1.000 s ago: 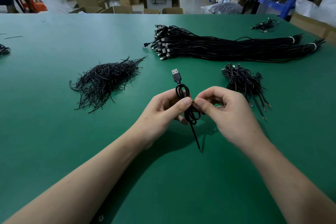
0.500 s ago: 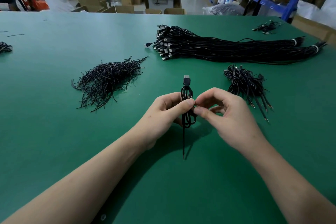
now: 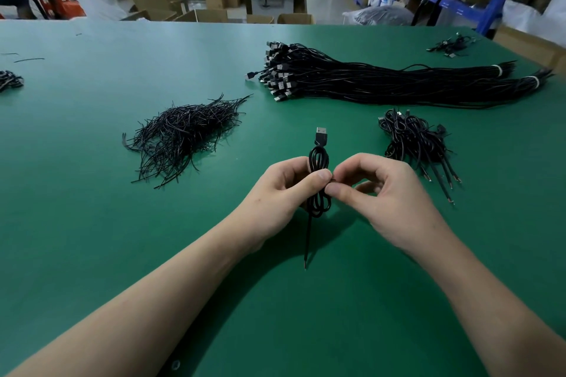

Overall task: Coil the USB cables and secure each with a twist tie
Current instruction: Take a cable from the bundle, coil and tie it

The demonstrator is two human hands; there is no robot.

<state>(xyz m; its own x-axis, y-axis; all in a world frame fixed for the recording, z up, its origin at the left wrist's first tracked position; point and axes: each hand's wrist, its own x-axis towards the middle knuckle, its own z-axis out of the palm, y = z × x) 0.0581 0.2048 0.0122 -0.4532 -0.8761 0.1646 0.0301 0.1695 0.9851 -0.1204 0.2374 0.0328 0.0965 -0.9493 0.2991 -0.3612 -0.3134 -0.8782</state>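
At the far left edge of the green worktop [image 3: 92,223] lies a small dark clump [image 3: 10,81] of cables, partly cut off by the frame. Well to its right, a loose heap of black ties [image 3: 183,131] is spread out, left of and beyond the hands. The left hand [image 3: 281,190] is raised near the middle. Its fingers [image 3: 298,167] are curled round a coiled black cable [image 3: 319,159], and its thumb presses across the coil's waist. The cable stands upright between the two hands, with its plug [image 3: 321,135] sticking up above the loops. More loops show below the thumbs, and a straight tail hangs down toward the worktop; whether its tip touches cannot be told. The right hand [image 3: 389,202] meets the left at the coil's waist, thumb and forefinger closed in a narrow pinch on the cable there. Whether a tie sits in that pinch is too small to tell. Just right of that hand lies a heap of coils [image 3: 413,141], their tails pointing toward the person. Beyond them a long bundle [image 3: 382,82] of straight cables lies across the worktop, plugs to the left and white bands [image 3: 498,70] near its right end. At the far right corner sits a small cluster [image 3: 453,46] of cables
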